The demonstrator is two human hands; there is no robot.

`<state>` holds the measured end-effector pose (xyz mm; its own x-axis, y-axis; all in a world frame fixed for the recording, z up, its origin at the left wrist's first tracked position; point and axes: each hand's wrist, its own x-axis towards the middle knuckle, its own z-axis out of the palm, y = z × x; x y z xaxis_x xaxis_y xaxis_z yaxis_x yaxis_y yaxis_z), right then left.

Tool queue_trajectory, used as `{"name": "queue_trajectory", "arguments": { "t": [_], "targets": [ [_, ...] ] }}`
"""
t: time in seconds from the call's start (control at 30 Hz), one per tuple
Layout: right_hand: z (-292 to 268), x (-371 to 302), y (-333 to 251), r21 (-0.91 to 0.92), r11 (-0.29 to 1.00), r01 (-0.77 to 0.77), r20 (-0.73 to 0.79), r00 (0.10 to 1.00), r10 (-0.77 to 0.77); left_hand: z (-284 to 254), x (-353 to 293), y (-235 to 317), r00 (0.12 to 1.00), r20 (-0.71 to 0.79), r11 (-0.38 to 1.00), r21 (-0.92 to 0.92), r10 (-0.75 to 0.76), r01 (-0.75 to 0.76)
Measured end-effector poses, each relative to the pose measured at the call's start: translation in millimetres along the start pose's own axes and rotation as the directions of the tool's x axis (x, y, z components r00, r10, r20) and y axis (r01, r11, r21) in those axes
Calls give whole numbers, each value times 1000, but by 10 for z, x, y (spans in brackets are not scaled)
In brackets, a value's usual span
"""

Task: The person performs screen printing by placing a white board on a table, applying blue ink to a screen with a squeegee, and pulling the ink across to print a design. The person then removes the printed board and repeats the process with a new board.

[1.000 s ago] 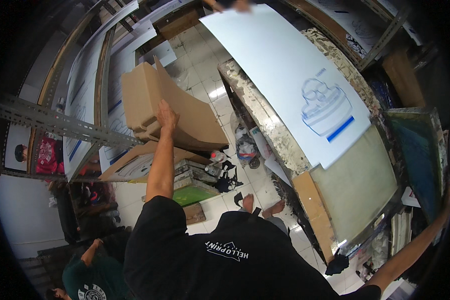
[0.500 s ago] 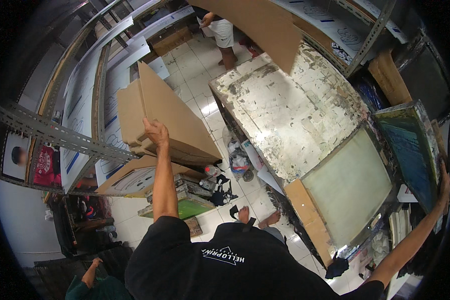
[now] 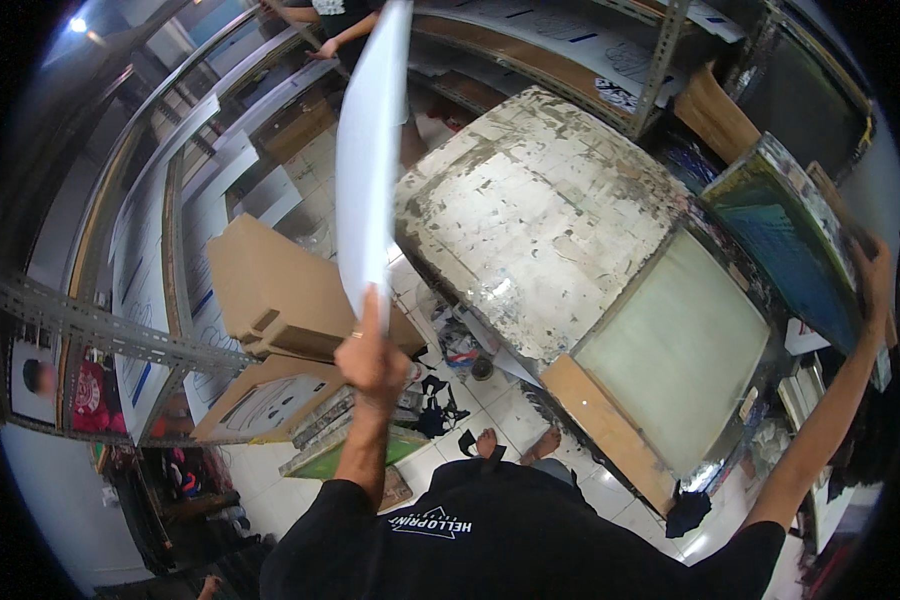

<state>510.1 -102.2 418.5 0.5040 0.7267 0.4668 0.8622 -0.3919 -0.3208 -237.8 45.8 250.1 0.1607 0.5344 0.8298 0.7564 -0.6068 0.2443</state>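
Note:
My left hand (image 3: 370,358) is closed on the lower end of a white cardboard sheet (image 3: 368,170), which stands upright, nearly edge-on and slightly blurred. Behind that hand, a stack of brown cardboard (image 3: 270,275) leans by the shelving. Far to the right, my right hand (image 3: 873,275) is closed around the edge of a screen printing frame (image 3: 785,240) with blue-green mesh, which leans tilted beside the worktable. Between my arms lies the worktable (image 3: 540,220), its pale top worn and stained. Another screen frame with pale mesh (image 3: 675,350) lies flat at its near end.
A metal shelf rack (image 3: 120,325) holding printed white sheets runs along the left. Several frames (image 3: 370,450) are piled below the brown cardboard. Bags and clutter (image 3: 460,340) sit on the tiled floor. Beyond the white sheet a person's arm (image 3: 345,38) reaches toward the rack.
My left hand has moved right from the brown stack, with the white sheet now upright in it. The large brown sheet over the table's far end is gone from there. My right hand stays on the frame.

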Motion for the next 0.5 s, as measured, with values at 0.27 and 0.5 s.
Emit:
{"name": "queue_trajectory", "arguments": {
  "t": [0.27,0.5],
  "targets": [
    [-110,-90,-489,-67,997,-43,1,999,43,1270,-618,1599,722,572,899,-407,390,-163],
    [-131,-42,-436,-87,992,93,-51,994,-98,1595,-1216,3058,362,743,824,-535,563,-186]
  ]
}}
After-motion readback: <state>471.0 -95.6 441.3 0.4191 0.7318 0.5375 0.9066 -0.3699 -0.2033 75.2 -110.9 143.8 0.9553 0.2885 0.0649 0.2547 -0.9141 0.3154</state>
